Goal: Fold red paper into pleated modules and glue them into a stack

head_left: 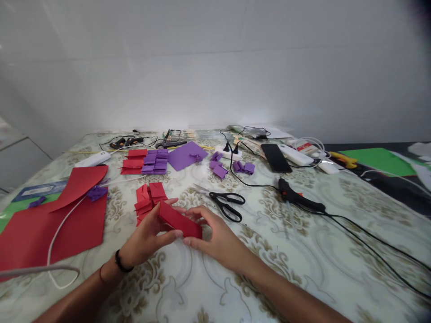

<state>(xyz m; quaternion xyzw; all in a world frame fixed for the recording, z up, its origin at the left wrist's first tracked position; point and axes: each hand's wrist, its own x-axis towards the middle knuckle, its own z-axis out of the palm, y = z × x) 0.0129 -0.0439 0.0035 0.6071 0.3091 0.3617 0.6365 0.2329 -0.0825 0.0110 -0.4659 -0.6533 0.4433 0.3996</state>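
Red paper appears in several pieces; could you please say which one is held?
The bent red strip between the left hand and right hand; the other red pieces lie on the table.

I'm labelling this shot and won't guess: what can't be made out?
All in the head view:
Red folded paper: partly covered by the left hand and right hand.
Red pieces beyond it: lower part hidden behind the left hand.
Large red sheet: cut off by the left edge.
Blue packet: print too small and blurred.

From where I stand, the left hand (143,240) and right hand (215,240) both hold a folded red strip (183,223); black-handled scissors (216,197) lie at its two o'clock, a glue gun (299,197) at three.
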